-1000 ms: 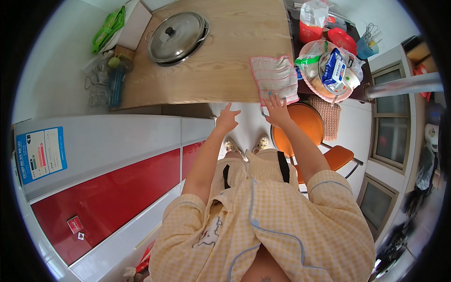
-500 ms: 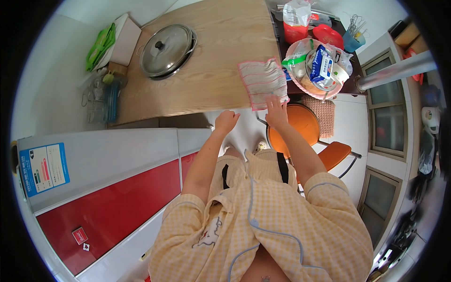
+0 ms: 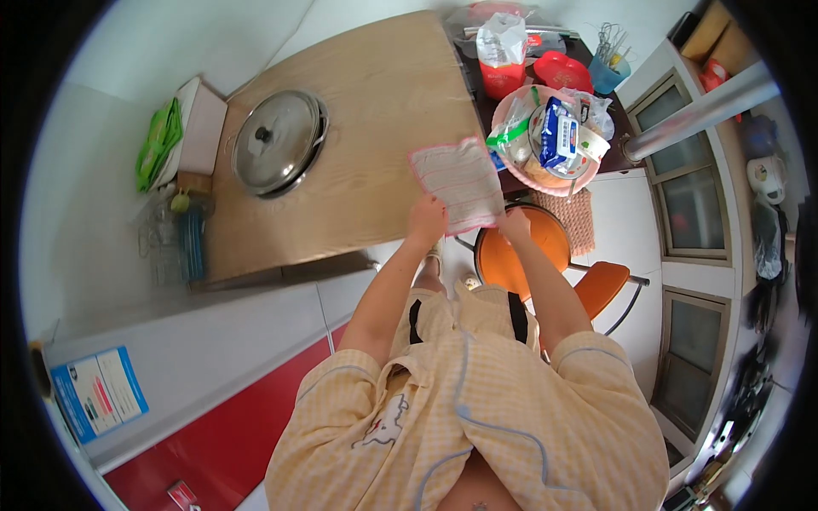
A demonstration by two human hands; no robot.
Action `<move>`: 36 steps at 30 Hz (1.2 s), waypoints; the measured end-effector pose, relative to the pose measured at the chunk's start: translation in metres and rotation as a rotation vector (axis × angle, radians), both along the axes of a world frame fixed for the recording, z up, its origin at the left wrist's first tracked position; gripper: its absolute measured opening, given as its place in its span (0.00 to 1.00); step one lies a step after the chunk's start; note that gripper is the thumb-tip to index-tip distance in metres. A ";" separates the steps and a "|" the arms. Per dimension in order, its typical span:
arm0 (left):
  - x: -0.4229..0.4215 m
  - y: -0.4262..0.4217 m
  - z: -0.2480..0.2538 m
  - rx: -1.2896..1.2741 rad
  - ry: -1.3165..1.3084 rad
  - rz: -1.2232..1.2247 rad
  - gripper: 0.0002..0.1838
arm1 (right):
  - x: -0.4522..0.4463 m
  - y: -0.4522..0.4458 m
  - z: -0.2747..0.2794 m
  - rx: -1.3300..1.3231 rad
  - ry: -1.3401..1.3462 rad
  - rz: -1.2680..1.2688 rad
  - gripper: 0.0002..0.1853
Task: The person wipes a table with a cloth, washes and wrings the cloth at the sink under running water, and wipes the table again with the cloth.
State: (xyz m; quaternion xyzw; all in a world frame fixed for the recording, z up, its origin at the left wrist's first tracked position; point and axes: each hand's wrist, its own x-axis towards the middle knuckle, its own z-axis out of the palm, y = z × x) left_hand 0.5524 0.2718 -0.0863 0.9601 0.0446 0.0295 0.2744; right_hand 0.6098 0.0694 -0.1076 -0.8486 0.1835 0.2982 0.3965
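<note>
A pale cloth with pink edges and stripes (image 3: 463,183) lies spread over the front right corner of the wooden table (image 3: 375,94). My left hand (image 3: 428,220) is closed on the cloth's near left edge. At the cloth's near right corner, my right hand (image 3: 515,226) has its fingers closed on the fabric. A lidded metal pan (image 3: 275,143) stands on the table to the left. Just right of the cloth, a pink basket (image 3: 545,186) holds a blue and white packet (image 3: 559,134) and several bags.
An orange chair (image 3: 524,254) is under the right hand. A refrigerator (image 3: 213,358) stands at the lower left. Glass jars (image 3: 164,247) and a white box (image 3: 203,128) are at the table's left. A metal pole (image 3: 707,115) crosses the upper right.
My left hand has moved right and up onto the cloth and closed on its edge. My right hand has closed on the near right corner. The view has turned, shifting the table down and left.
</note>
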 end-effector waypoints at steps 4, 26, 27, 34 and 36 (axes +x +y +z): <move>0.034 -0.007 -0.013 0.075 0.021 0.089 0.14 | 0.001 0.004 0.002 -0.326 -0.303 0.144 0.15; 0.280 0.114 -0.059 0.265 -0.122 0.320 0.33 | 0.231 0.209 -0.037 -0.446 -0.868 0.658 0.33; 0.302 0.122 -0.061 0.263 -0.139 0.307 0.33 | 0.250 0.217 -0.040 -0.466 -0.895 0.634 0.32; 0.432 0.171 -0.075 0.242 -0.287 0.284 0.32 | 0.370 0.268 -0.053 -0.553 -1.011 0.571 0.30; 0.452 0.177 -0.080 0.271 -0.297 0.286 0.31 | 0.388 0.275 -0.053 -0.579 -1.023 0.550 0.30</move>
